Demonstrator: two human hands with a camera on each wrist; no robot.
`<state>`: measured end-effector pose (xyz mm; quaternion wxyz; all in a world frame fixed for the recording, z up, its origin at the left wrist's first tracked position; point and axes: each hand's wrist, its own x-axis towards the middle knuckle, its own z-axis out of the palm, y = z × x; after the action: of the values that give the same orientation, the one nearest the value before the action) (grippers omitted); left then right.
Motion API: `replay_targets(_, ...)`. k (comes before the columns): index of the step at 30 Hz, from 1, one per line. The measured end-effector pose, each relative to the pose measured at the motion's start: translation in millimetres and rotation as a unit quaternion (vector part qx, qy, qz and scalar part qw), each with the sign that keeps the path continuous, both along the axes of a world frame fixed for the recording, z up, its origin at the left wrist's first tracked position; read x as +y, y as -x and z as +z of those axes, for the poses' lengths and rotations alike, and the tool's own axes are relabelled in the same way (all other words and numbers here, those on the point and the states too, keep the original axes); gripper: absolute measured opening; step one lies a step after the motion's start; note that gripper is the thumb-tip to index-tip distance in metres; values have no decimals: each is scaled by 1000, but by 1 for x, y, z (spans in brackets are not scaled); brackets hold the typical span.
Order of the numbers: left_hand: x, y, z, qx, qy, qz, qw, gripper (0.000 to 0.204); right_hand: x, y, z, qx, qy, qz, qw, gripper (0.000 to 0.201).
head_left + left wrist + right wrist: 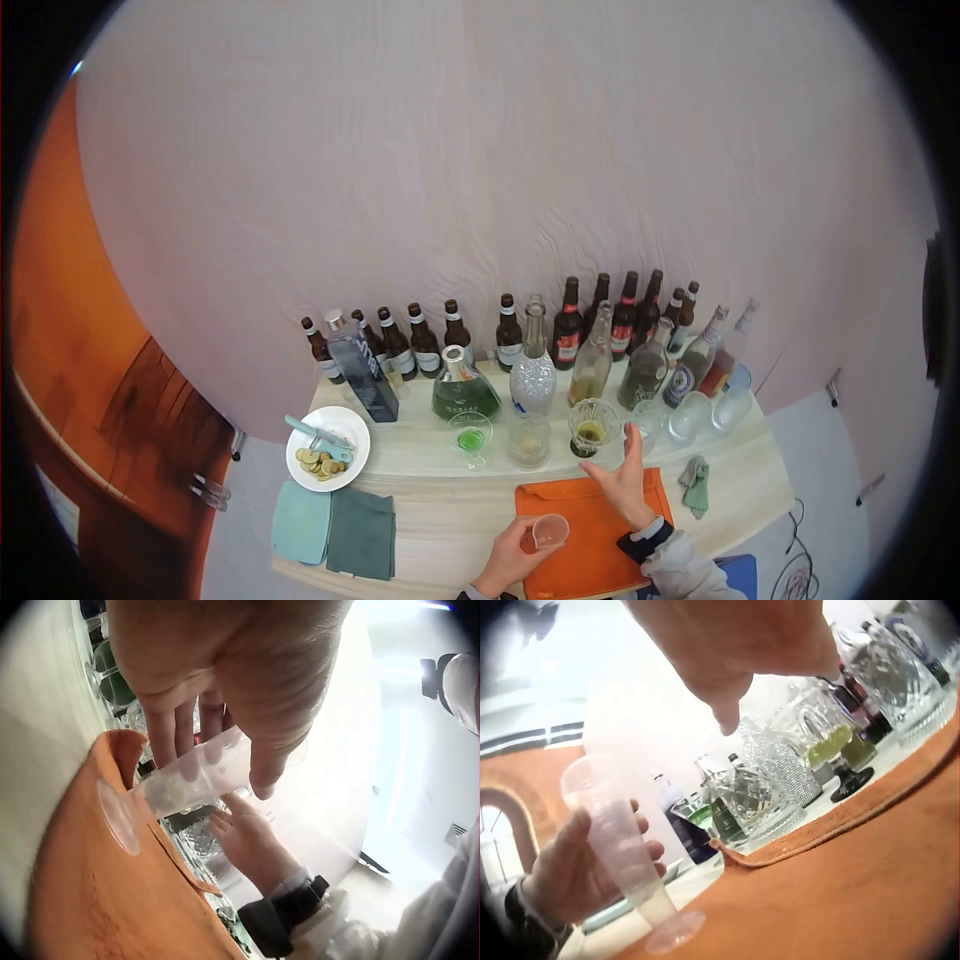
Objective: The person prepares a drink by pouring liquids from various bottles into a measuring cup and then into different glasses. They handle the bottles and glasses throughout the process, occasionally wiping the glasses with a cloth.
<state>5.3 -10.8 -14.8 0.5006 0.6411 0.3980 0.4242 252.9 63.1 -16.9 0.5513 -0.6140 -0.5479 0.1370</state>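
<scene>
My left hand (508, 556) grips a clear plastic footed measuring cup (622, 840), its fingers on one side and thumb on the other. The cup tilts over an orange mat (590, 540), and a pale tint shows low inside it. My right hand (622, 485) is above the mat's far part, thumb and fingers spread apart, holding nothing. Just beyond its thumb stands a wide-rimmed glass (592, 425) with yellow-green liquid; the right wrist view shows its black foot (853, 782). A cut-glass tumbler (529, 440) stands left of it.
A green-liquid cocktail glass (470, 440), a green decanter (465, 392) and a glittering silver bottle (533, 385) stand to the left. Brown bottles line the back. At left are a white plate (360, 440) with citrus slices and folded cloths (362, 535). A grey-green rag (694, 487) lies right.
</scene>
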Motion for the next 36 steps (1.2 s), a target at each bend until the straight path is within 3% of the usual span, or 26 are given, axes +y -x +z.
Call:
replay_targets(2,-2,-2,4,-25,0,6,1000,49,23,-4,-27,-6,18,-1,1000,118)
replay_targets(4,-4,-4,2,-51,4,13,999,49,43,-8,-48,99,20,42,994,114)
replay_targets(7,-4,-7,-7,-89,-5,26,996,49,53,-6,-39,134,56,52,988,109)
replay_targets(9,-5,-3,2,0,-44,25,999,48,64,-9,-48,149,39,64,986,106)
replay_targets(13,-4,-3,0,-3,-36,30,999,50,58,-5,-29,195,46,84,976,102)
replay_targets(14,-3,-4,-2,-17,-36,29,999,51,57,-6,-26,193,50,82,977,102)
replay_targets(16,-4,-4,-3,-34,-29,28,999,51,53,-7,-21,74,44,29,996,98)
replay_targets(19,-4,-3,2,-43,-32,28,998,51,39,-4,-3,162,-4,81,984,94)
replay_targets(22,-5,-3,11,-24,-46,37,998,51,17,-8,22,64,-29,100,993,91)
replay_targets(26,-4,-3,12,-32,-62,44,997,49,-28,14,79,85,-14,149,985,93)
replay_targets(30,-5,-2,13,-34,-63,41,997,48,-58,22,91,-28,5,127,991,89)
replay_targets(36,-3,-1,11,-40,-66,39,996,49,-79,24,84,-87,17,158,983,81)
